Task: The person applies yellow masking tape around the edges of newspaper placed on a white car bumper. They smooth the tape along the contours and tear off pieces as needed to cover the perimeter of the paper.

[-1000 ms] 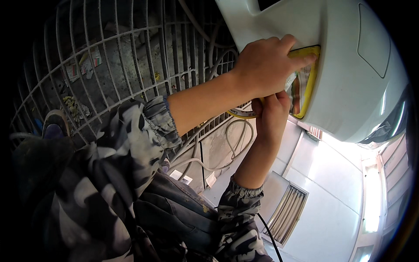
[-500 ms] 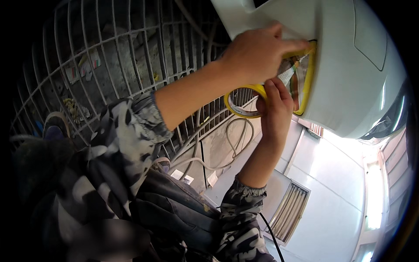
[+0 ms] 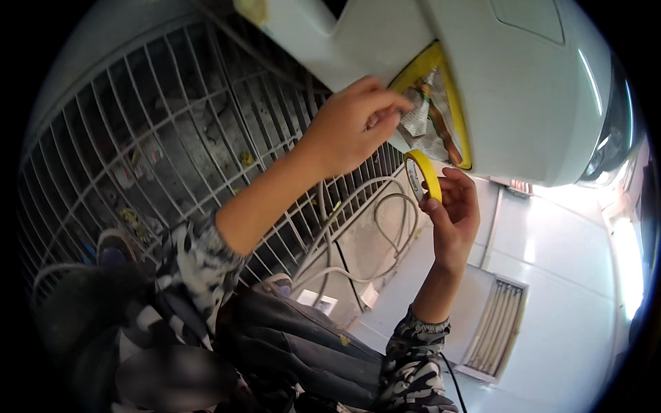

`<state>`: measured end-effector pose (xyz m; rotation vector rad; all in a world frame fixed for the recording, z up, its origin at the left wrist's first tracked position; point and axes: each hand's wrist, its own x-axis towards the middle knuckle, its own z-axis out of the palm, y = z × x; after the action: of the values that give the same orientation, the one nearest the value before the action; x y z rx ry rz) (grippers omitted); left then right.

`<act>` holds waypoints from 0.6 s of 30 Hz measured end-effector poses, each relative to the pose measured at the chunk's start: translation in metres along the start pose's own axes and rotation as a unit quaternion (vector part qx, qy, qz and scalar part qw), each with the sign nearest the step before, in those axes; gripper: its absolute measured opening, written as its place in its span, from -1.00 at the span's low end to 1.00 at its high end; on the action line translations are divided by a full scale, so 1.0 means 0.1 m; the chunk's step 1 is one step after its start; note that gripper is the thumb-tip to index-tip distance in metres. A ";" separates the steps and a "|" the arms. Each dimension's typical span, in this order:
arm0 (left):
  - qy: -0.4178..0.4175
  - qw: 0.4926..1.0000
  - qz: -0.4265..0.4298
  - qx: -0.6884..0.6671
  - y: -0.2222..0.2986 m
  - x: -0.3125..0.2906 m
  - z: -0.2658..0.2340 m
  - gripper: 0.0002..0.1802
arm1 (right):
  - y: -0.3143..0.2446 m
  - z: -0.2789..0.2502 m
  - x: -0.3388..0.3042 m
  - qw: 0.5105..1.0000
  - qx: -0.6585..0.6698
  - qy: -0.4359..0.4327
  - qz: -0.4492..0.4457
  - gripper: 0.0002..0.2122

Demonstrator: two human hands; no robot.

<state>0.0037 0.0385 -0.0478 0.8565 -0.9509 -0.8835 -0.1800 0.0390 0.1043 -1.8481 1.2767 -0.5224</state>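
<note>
A roll of yellow masking tape is pinched at its lower edge by the thumb and fingers of my right hand. Up and to the left, my left hand has its fingers loosely bent and apart, with nothing visible in them. Its fingertips, slightly blurred, are over the left edge of a sheet of newspaper. That newspaper covers an opening in a pale car body panel, bordered by yellow tape strips along its upper and right edges. The roll is below the newspaper, apart from the panel.
A metal floor grating spans the left side, with scraps beneath it. A looped hose runs over the floor beyond it. My shoe is at the lower left. A louvred vent is set in the white wall.
My left hand has come away from the taped upper corner, down and left. The roll has turned more edge-on in my right hand, which has moved lower and right, away from the newspaper.
</note>
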 end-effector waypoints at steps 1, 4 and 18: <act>-0.016 0.999 -0.035 -0.014 0.12 -0.08 -0.04 -0.66 | -0.01 0.06 0.01 1.000 0.005 -0.005 -0.018 -0.57; -0.058 0.997 -0.041 -0.021 0.28 -0.27 0.09 -0.48 | 0.10 0.16 0.07 0.998 -0.004 -0.033 -0.052 -0.56; 0.055 0.995 0.023 0.082 0.22 -0.43 0.39 -0.70 | 0.35 0.36 0.07 0.955 -0.222 0.079 -0.180 -0.64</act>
<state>-0.0407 0.0770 -0.0283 1.0099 -0.9529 -0.7177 -0.1718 0.0408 0.0540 -2.4876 1.2355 -0.6221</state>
